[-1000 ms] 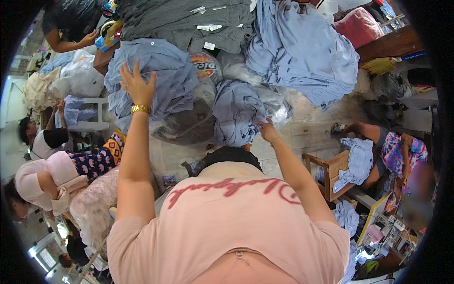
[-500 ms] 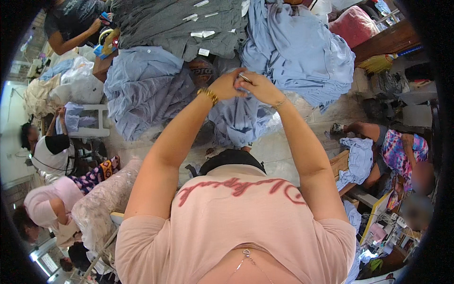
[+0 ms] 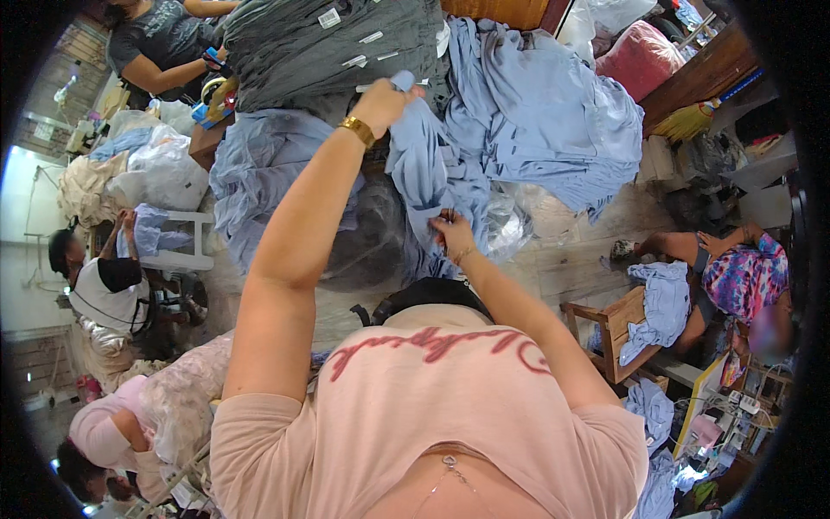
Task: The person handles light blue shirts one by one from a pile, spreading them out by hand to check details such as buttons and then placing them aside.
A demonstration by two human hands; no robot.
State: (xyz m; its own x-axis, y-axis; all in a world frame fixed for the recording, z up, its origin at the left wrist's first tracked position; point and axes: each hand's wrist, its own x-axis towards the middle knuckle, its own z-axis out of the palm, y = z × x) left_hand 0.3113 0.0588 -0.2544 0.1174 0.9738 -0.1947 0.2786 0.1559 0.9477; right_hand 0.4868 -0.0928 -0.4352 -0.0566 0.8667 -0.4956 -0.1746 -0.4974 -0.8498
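A light blue garment [image 3: 418, 160] is stretched between my two hands in front of me. My left hand [image 3: 379, 110], with a gold watch at the wrist, is raised farther off, its fingers closed on the upper end of the cloth beside a dark grey heap. Lower and nearer to my body, my right hand [image 3: 456, 238] has its fingers closed at the garment's edge. Whether the small metal tool from before is still in that hand cannot be made out.
Dark grey garments [image 3: 333, 56] with white tags lie at the far side. Blue garments are heaped at left [image 3: 277, 164] and right [image 3: 553, 112]. A co-worker [image 3: 164, 52] sits at far left; others work along both sides. A wooden bench [image 3: 624, 324] stands at right.
My hands were together over the table with a small metal tool between them. Now they are apart: the left has gone up and left with cloth, the right has come down toward me.
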